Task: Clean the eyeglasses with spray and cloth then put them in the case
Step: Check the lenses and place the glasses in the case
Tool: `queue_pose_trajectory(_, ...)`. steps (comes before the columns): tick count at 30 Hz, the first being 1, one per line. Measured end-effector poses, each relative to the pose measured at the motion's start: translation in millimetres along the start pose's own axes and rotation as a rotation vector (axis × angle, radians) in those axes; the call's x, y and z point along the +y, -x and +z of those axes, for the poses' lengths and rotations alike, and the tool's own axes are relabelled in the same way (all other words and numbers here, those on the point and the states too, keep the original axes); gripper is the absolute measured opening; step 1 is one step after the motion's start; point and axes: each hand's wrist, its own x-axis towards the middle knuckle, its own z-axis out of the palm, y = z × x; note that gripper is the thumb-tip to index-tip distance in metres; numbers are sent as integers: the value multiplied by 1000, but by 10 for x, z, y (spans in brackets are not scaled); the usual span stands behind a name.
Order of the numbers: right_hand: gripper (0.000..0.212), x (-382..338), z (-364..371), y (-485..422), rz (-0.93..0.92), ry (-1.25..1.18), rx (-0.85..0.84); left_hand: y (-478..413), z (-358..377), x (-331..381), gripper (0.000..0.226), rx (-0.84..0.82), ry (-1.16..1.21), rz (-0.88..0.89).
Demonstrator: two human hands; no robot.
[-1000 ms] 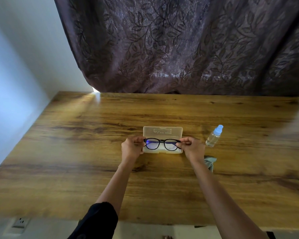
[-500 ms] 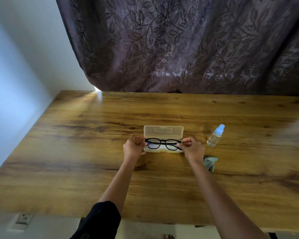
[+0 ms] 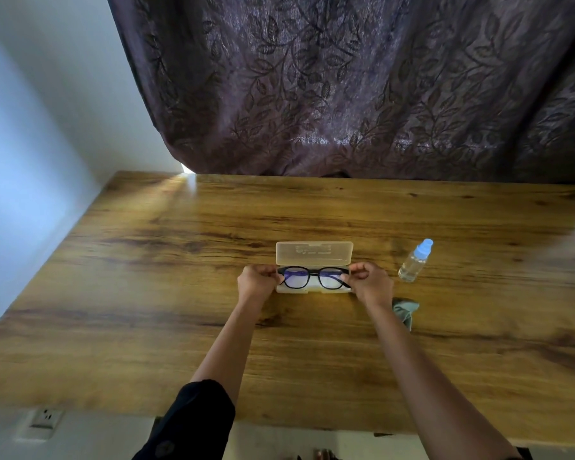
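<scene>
Eyeglasses with a black frame sit over the lower tray of the open case, lenses facing up toward the camera, and whether they rest on the tray floor or hang just above it cannot be told. The case is a pale translucent box in the middle of the wooden table, its lid standing up behind the glasses on the curtain side.

At the case's left end, the left hand is curled closed, thumb and fingertips pinched on the left corner of the frame. At the case's right end, the right hand is likewise curled, thumb and forefinger pinching the right corner of the frame where the temple begins.

Right of the case and apart from it, the spray bottle stands on the table, clear with a light blue cap, leaning slightly in this wide view. The cloth, grey-green and crumpled, lies on the table nearer the camera than the bottle, just beside the right wrist and partly hidden by it.

Beyond the case, a dark leaf-patterned curtain hangs along the table's far edge.
</scene>
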Motion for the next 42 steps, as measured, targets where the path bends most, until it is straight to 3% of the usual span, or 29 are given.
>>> queue_pose_trajectory(7, 30, -1, -35, -25, 48, -72, -53, -5, -4, 6, 23, -14, 123, -64)
queue_pose_trajectory(15, 34, 20, -38, -52, 74, -154, -88, 38, -25, 70, 22, 23, 37, -36)
queue_pose_trajectory(29, 25, -61, -269, 53, -5, -229, 38, 236, 124, 320, 28, 148, -151, 336)
queue_pose_trajectory(37, 10, 54, -603, 154, -24, -214, 165, 462, 478, 563, 24, 6, -150, 467)
queue_pose_trajectory(42, 14, 214, -826, 211, -14, -123, 245, 657, 842, 655, 18, -163, -183, 543)
